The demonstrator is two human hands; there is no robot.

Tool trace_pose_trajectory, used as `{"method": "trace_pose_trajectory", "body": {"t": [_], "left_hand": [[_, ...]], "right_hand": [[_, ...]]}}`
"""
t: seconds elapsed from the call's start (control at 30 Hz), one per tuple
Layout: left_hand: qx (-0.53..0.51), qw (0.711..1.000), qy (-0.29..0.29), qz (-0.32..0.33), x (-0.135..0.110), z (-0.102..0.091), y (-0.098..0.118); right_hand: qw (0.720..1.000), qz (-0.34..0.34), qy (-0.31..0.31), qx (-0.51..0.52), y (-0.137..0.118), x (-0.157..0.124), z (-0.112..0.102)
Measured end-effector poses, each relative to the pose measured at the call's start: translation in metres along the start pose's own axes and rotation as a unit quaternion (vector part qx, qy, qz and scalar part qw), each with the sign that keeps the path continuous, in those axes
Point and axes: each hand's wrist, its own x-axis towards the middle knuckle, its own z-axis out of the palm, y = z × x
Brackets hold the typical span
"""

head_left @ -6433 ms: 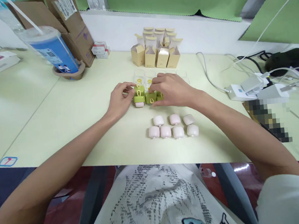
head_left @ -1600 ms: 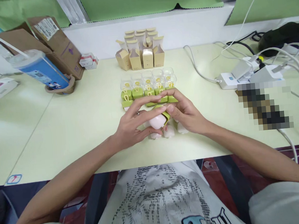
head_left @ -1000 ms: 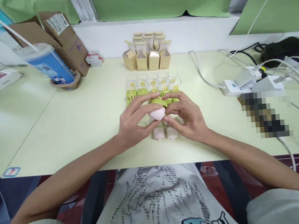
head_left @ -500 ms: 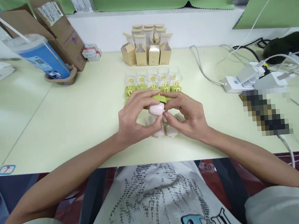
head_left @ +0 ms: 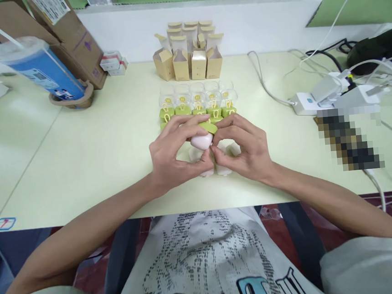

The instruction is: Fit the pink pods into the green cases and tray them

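Observation:
Above the table, my left hand (head_left: 172, 152) is closed around a small pale pink rounded piece (head_left: 201, 142) with a green cap (head_left: 209, 127) on its upper side. My right hand (head_left: 246, 146) pinches at the right end of the same piece, thumb and forefinger bent; its exact contact is partly hidden. Below my hands stand several whitish rounded pieces (head_left: 224, 169), partly covered by my fingers. Just beyond are rows of green caps (head_left: 182, 110) with pale yellow loops, and behind them a row of clear plastic cups (head_left: 197, 91) with yellow marks.
Several small open tan boxes (head_left: 181, 68) stand by the wall. On the left are a blue cup (head_left: 47, 73) with a straw, a cardboard box (head_left: 77, 47) and small white-red boxes (head_left: 113, 62). Power strip (head_left: 307, 103) and cables lie at right, near a blurred-out object (head_left: 350, 142).
The pink piece and green cap have tilted slightly in my hands, and my right fingers have shifted a little at its end. The whole view has moved slightly.

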Motion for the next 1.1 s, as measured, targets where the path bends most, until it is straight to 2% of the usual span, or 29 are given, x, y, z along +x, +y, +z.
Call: {"method": "trace_pose_trajectory", "body": {"t": [0.23, 0.37, 0.5, 0.7, 0.8, 1.0, 1.1], "left_hand": [[0.014, 0.999, -0.010, 0.044, 0.003, 0.002, -0.005], [0.024, 0.997, -0.005, 0.074, 0.004, 0.002, -0.008], [0.008, 0.999, -0.029, 0.036, 0.003, -0.003, -0.010], [0.025, 0.998, -0.058, 0.027, 0.000, -0.005, -0.016], [0.051, 0.994, -0.081, 0.053, -0.001, -0.002, -0.022], [0.062, 0.987, -0.056, 0.138, 0.002, -0.001, -0.026], [0.075, 0.983, -0.100, 0.134, 0.006, -0.006, -0.025]], "right_hand": [[1.000, -0.005, -0.001, 0.012, 0.000, 0.000, -0.002], [1.000, 0.020, -0.010, 0.020, -0.001, 0.000, -0.004], [0.998, 0.037, -0.022, 0.034, -0.003, 0.002, -0.005], [1.000, -0.002, -0.016, 0.027, -0.002, 0.005, -0.004], [1.000, -0.022, -0.003, 0.014, 0.000, 0.004, -0.002], [0.999, -0.021, -0.005, 0.026, 0.002, 0.005, -0.001], [1.000, -0.013, -0.016, 0.014, 0.004, 0.006, -0.003]]}}
